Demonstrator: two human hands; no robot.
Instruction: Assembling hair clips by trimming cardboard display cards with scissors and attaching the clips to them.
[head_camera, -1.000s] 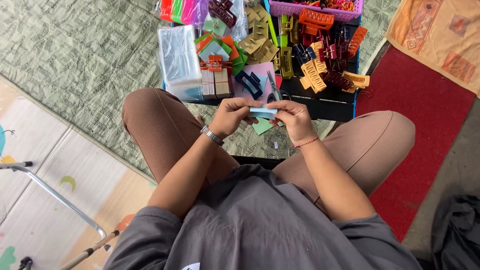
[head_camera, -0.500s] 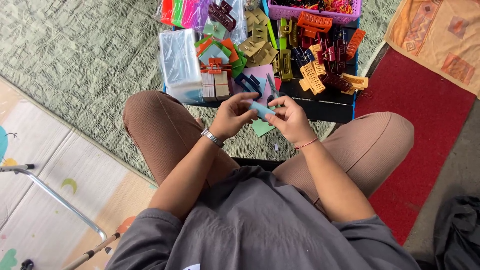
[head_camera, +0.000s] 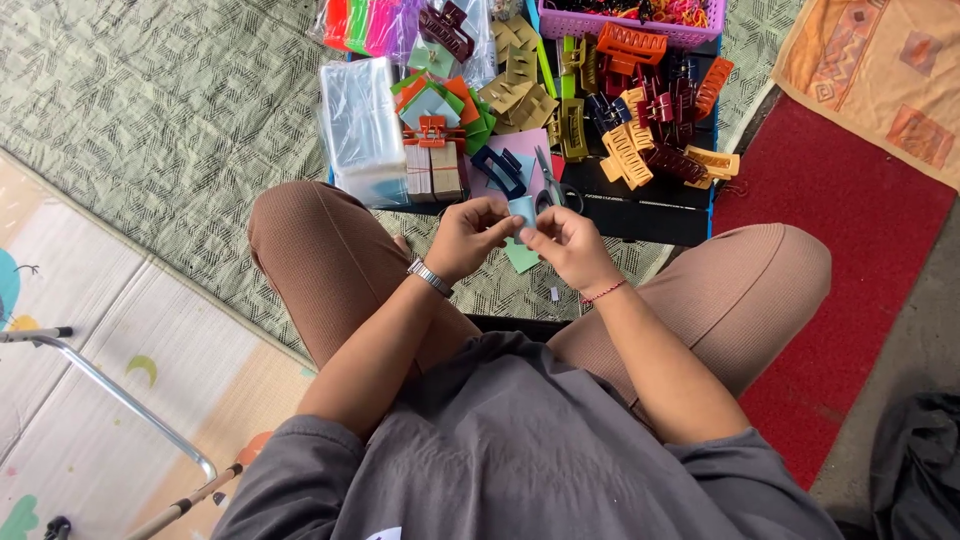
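Observation:
My left hand (head_camera: 468, 236) and my right hand (head_camera: 568, 242) meet above my knees, and both pinch a small light-blue piece (head_camera: 521, 210), likely a card or clip. A green card (head_camera: 520, 257) lies on the mat just under my hands. Straight ahead is a black tray (head_camera: 640, 215) with a dark blue hair claw (head_camera: 498, 168) on a pink card, scissors (head_camera: 548, 180), and several orange, yellow and maroon hair claws (head_camera: 640, 140). My left wrist wears a metal watch (head_camera: 430, 277), my right a red thread.
A stack of clear plastic bags (head_camera: 362, 130) and bundled coloured cards (head_camera: 432, 150) sit at the tray's left. A purple basket (head_camera: 620, 20) stands behind. Green patterned mat below, red rug (head_camera: 850, 250) to the right, a metal frame (head_camera: 110, 390) at lower left.
The small blue piece has turned more upright between my fingers. My hands stay in the same spot above my knees.

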